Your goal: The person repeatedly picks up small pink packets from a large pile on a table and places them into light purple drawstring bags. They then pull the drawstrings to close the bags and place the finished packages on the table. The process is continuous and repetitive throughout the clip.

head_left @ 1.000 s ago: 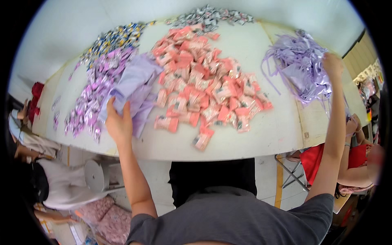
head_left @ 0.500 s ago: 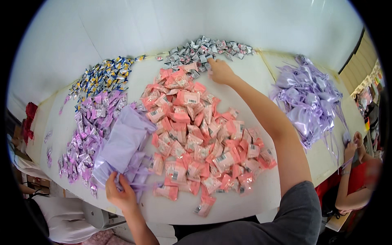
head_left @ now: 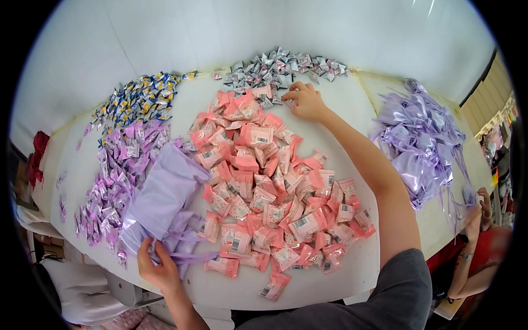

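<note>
My left hand [head_left: 158,268] is closed at the near end of a lavender satin pouch [head_left: 168,181], thumb and fingers on its fabric. The pouch lies tilted on the table, its ribbons trailing toward the pink packets. At the far side, my right hand [head_left: 309,103] has its fingers bent together just in front of a heap of small silver-grey wrapped sweets [head_left: 275,69]. What sits between those fingertips is too small to make out. Under and beside my right forearm spreads a big pile of pink wrapped packets [head_left: 264,195].
Purple wrapped sweets [head_left: 113,187] lie left of the pouch, with blue-and-yellow ones [head_left: 140,102] behind them. More lavender pouches [head_left: 421,137] are heaped on the right. Another person's hands [head_left: 477,212] work at the right edge. A white wall [head_left: 209,33] bounds the table's far side.
My right hand has drawn back slightly from the silver-grey sweets, toward me and to the right, with its fingers curling in. My left hand stays at the pouch, shifted slightly nearer me.
</note>
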Available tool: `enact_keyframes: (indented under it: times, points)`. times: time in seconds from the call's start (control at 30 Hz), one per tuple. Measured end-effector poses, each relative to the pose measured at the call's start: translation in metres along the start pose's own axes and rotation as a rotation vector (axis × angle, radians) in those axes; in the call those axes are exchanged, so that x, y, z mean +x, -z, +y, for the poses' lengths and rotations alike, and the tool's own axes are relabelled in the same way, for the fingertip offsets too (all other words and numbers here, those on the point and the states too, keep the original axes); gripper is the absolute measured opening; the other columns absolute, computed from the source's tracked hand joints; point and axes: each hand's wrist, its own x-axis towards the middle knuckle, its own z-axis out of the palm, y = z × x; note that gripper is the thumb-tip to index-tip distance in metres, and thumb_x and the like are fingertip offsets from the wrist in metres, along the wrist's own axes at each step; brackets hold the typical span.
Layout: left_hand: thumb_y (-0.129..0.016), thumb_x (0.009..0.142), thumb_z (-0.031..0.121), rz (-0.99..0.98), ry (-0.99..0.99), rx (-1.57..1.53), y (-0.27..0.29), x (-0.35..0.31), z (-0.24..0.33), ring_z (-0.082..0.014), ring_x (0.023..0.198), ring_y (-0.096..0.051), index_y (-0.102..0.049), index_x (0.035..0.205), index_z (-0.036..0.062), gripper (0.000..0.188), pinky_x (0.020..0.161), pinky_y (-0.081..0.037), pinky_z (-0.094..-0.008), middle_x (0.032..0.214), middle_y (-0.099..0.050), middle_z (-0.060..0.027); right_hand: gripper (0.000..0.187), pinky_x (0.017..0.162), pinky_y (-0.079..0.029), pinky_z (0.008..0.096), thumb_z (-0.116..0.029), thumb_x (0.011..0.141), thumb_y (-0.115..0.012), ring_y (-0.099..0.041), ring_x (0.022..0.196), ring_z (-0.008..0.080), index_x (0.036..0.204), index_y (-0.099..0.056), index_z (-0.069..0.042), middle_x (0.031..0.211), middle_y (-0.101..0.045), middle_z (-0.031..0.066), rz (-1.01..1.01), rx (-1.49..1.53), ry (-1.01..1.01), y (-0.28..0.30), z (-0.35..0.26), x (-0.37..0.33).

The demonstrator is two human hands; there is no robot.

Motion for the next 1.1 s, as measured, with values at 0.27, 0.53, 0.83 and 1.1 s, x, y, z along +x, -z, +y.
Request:
enact_keyframes:
  times: [0.27,0.53,0.83,1.1]
  points:
    - [-0.061,0.082,0.003,-0.141,0.331,-0.262,0.008,0.015,0.005,-0.0074,0.062,-0.045,-0.063,0.101,-0.0031,0.02,0.053,-0.034,-0.0221,0.085,-0.064,-0.0064,0.035,0.086,-0.039,0.0501,-0.036,0.075,-0.066,-0.049,0.108,0.0296,0.109,-0.061,-0.027,0.12,-0.055,0.0041,0.128,-0.007,0.081,-0.016,-0.018,-0.008]
    - [-0.06,0.071,-0.003,-0.569,-0.381,-0.497,0.107,0.151,0.068,-0.0097,0.06,-0.045,-0.063,0.092,0.0026,0.022,0.053,-0.032,-0.023,0.079,-0.058,-0.0012,0.021,0.054,-0.049,0.0304,-0.026,0.087,-0.061,-0.057,0.068,0.0164,0.098,-0.057,-0.008,0.079,-0.056,0.0058,-0.064,1.146,-0.47,0.059,0.016,-0.062]
    - [-0.061,0.061,0.013,-1.334,-1.323,-0.717,0.148,0.071,0.154,-0.0182,0.062,-0.05,-0.061,0.081,0.0126,0.021,0.059,-0.037,-0.032,0.067,-0.051,0.0017,0.026,0.054,-0.05,0.0248,-0.021,0.088,-0.058,-0.058,0.074,0.0182,0.106,-0.054,-0.003,0.091,-0.059,0.0102,-0.318,1.756,-0.388,0.203,-0.136,-0.256]
    - [-0.06,0.07,0.015,-1.172,-1.533,-0.456,0.13,-0.093,0.172,-0.0128,0.079,-0.051,-0.058,0.074,0.012,0.005,0.067,-0.036,-0.0294,0.073,-0.052,0.0028,0.018,0.046,-0.048,0.0234,-0.011,0.079,-0.059,-0.059,0.053,0.0134,0.086,-0.064,0.005,0.071,-0.064,0.012,-1.141,1.072,-0.717,0.178,-0.22,-0.412]
